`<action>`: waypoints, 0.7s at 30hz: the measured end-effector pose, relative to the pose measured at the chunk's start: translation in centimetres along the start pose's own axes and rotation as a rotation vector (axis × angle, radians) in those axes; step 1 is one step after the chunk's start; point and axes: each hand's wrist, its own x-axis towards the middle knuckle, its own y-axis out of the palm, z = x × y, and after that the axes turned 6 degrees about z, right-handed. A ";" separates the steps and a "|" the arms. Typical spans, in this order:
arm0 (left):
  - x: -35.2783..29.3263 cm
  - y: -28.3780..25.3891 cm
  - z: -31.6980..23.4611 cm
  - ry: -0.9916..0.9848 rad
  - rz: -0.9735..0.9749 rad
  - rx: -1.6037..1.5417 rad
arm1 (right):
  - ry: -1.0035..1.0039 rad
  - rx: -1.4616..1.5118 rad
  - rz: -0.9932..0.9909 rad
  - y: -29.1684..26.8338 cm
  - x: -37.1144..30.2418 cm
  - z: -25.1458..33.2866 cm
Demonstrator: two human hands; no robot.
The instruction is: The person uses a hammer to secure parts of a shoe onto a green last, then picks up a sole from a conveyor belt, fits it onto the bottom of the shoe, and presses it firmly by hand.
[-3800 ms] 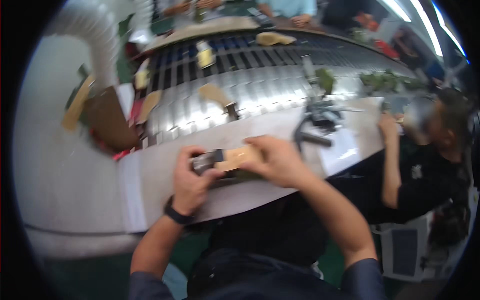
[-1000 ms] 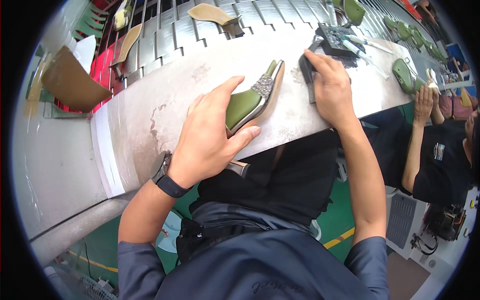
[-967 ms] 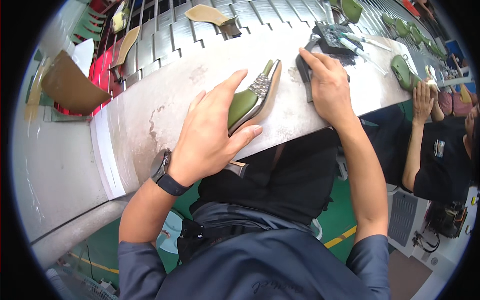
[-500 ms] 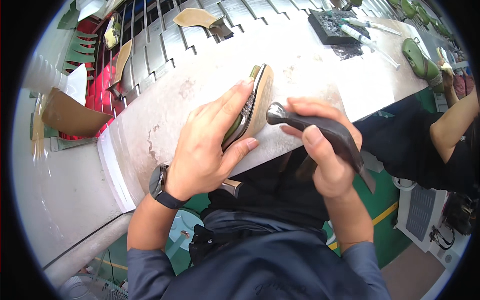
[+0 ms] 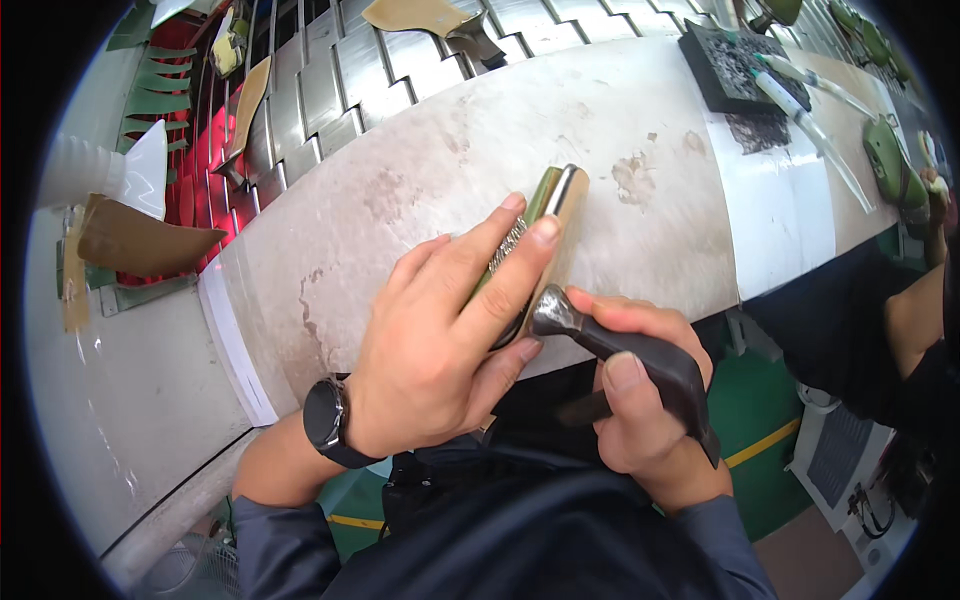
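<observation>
My left hand (image 5: 435,345) wraps over a shoe on a green last (image 5: 545,195), held on its side at the near edge of the pale worktop. The tan sole (image 5: 574,222) faces right, and a glittery strap (image 5: 508,245) shows between my fingers. In my right hand (image 5: 640,410) is a dark metal hammer (image 5: 645,370), gripped close around its head. Its rounded shiny face (image 5: 553,312) is at the lower end of the sole; whether they touch, I cannot tell. My left fingers and palm hide much of the shoe.
Beyond the worktop (image 5: 400,190) runs a metal slat conveyor (image 5: 370,75) with tan soles (image 5: 410,15) on it. A black block (image 5: 740,70) with syringes (image 5: 800,100) lies far right, near a green last (image 5: 890,165). Another person's arm (image 5: 915,315) is at right; a curved brown sheet (image 5: 150,235) is left.
The shoe and my left hand have shifted slightly right and nearer to me. The hammer face has come down from beside the sole's middle to its lower end.
</observation>
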 end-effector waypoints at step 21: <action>-0.1 0.5 0.4 -0.053 -0.054 -0.132 | 0.175 -0.536 0.442 -2.3 9.0 7.9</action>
